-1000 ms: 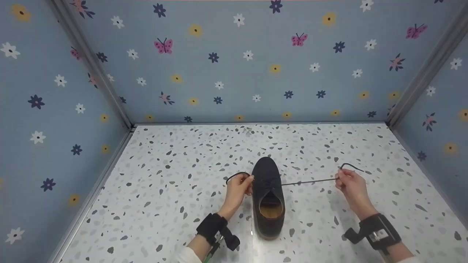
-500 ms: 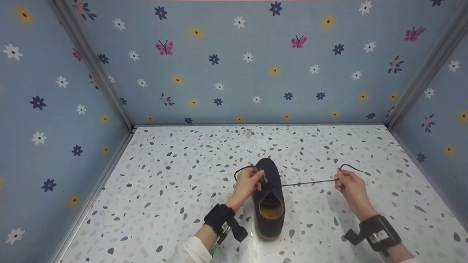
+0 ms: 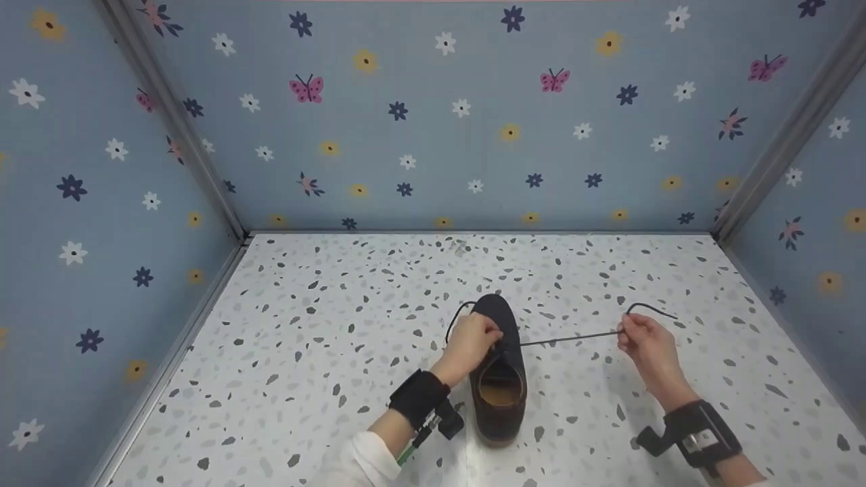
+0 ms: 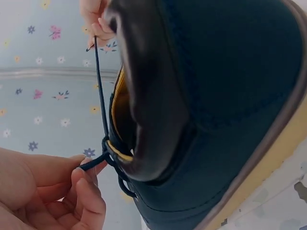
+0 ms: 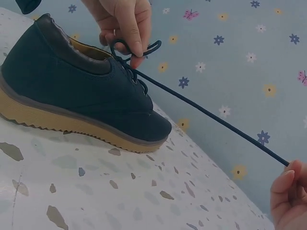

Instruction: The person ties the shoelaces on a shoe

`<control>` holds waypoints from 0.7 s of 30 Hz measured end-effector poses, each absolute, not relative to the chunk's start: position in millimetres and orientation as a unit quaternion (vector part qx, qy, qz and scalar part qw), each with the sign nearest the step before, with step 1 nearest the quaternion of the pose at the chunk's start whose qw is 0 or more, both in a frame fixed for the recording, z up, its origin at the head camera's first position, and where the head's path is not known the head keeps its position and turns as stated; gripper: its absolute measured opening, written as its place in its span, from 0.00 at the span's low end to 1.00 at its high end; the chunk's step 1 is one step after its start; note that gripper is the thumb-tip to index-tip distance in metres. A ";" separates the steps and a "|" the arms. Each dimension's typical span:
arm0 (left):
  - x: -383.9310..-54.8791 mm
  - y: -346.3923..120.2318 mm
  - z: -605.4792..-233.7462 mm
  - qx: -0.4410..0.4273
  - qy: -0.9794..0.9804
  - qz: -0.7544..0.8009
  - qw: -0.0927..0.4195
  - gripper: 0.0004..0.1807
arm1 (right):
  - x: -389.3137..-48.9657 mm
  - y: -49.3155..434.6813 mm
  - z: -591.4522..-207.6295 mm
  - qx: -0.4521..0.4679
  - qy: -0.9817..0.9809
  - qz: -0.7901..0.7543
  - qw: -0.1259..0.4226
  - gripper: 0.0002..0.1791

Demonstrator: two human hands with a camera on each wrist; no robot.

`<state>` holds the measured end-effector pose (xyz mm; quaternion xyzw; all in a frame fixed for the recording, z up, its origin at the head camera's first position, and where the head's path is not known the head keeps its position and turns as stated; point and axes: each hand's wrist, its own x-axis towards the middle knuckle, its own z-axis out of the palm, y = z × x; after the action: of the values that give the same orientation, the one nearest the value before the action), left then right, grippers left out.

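A dark navy lace-up shoe (image 3: pixel 498 426) with a tan sole stands upright on the speckled table, its toe pointing away from me. My left hand (image 3: pixel 469 343) is over the lacing and pinches a shoelace close to the knot, as the left wrist view shows; a slack loop of that lace (image 5: pixel 153 46) curves out past the fingers. Out to the right, my right hand (image 3: pixel 649 346) pinches the other shoelace (image 3: pixel 572 337) near its end. That lace runs straight and taut from the shoe, and its free tip curls beyond the fingers.
The white terrazzo-patterned table (image 3: pixel 325 379) spreads on both sides of the shoe. Blue panels (image 3: pixel 433 135) printed with flowers and butterflies enclose the back and sides, joined by grey metal posts (image 3: pixel 162 101). Each wrist wears a black strap (image 3: pixel 703 433) with a camera.
My left hand has moved rightward from beside the shoe to above its lacing, carrying its lace along. My right hand has stayed nearly still with its lace taut.
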<state>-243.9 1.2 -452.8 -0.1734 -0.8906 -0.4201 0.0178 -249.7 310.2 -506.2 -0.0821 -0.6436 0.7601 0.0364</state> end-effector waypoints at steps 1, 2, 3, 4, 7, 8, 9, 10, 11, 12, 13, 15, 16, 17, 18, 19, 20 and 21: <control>-242.3 1.2 -451.8 -0.173 -0.889 -0.424 0.020 0.06 | -259.4 318.1 -520.4 -0.068 -0.642 0.762 0.049 0.24; -240.8 1.0 -451.3 -0.171 -0.887 -0.428 0.022 0.05 | -270.2 326.5 -534.4 -0.052 -0.639 0.765 0.059 0.24; -239.3 0.7 -451.1 -0.170 -0.885 -0.433 0.026 0.04 | -279.7 333.3 -544.9 -0.036 -0.633 0.770 0.069 0.24; -238.3 0.5 -451.3 -0.168 -0.884 -0.435 0.033 0.03 | -287.5 338.5 -551.8 -0.019 -0.621 0.780 0.077 0.24; -235.7 -0.2 -452.9 -0.174 -0.878 -0.441 0.059 0.03 | -287.8 329.8 -531.1 0.008 -0.610 0.787 0.093 0.20; -235.2 -0.4 -453.4 -0.178 -0.878 -0.438 0.069 0.04 | -281.2 320.5 -513.7 0.012 -0.613 0.784 0.095 0.19; -234.9 -0.6 -453.6 -0.181 -0.879 -0.434 0.079 0.05 | -272.3 309.3 -494.0 0.018 -0.615 0.782 0.099 0.19; -234.5 -0.8 -453.8 -0.186 -0.881 -0.426 0.089 0.05 | -263.2 298.0 -474.6 0.023 -0.611 0.785 0.098 0.18; -234.2 -1.0 -453.9 -0.190 -0.883 -0.417 0.098 0.05 | -254.1 286.7 -456.4 0.027 -0.612 0.784 0.100 0.17; -233.9 -1.2 -453.8 -0.194 -0.887 -0.406 0.107 0.05 | -245.4 275.7 -439.2 0.027 -0.619 0.778 0.100 0.17; -233.7 -1.6 -453.7 -0.197 -0.891 -0.393 0.116 0.05 | -240.4 268.4 -428.1 0.037 -0.613 0.783 0.101 0.16; -233.2 -2.2 -454.0 -0.200 -0.896 -0.375 0.128 0.05 | -235.3 257.4 -411.3 0.054 -0.607 0.787 0.096 0.13; -232.9 -2.5 -454.2 -0.201 -0.898 -0.369 0.131 0.04 | -234.9 253.5 -405.4 0.060 -0.606 0.788 0.093 0.11; -232.8 -2.8 -454.7 -0.203 -0.899 -0.365 0.133 0.04 | -235.5 250.1 -400.9 0.065 -0.609 0.785 0.093 0.11; -232.8 -3.1 -455.3 -0.203 -0.899 -0.363 0.134 0.03 | -236.8 247.3 -397.2 0.071 -0.614 0.781 0.092 0.11; -232.7 -3.3 -456.0 -0.203 -0.900 -0.363 0.133 0.03 | -238.8 244.6 -394.2 0.078 -0.619 0.776 0.092 0.10; -232.6 -3.5 -456.7 -0.203 -0.900 -0.364 0.131 0.03 | -241.5 242.1 -391.8 0.086 -0.624 0.771 0.093 0.11; -232.6 -3.6 -457.3 -0.204 -0.900 -0.364 0.130 0.03 | -243.8 239.3 -389.5 0.095 -0.630 0.765 0.092 0.11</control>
<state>-232.6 -3.6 -457.3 -0.2039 -0.8995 -0.3638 0.1301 -243.8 239.3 -389.5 0.0953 -0.6298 0.7653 0.0925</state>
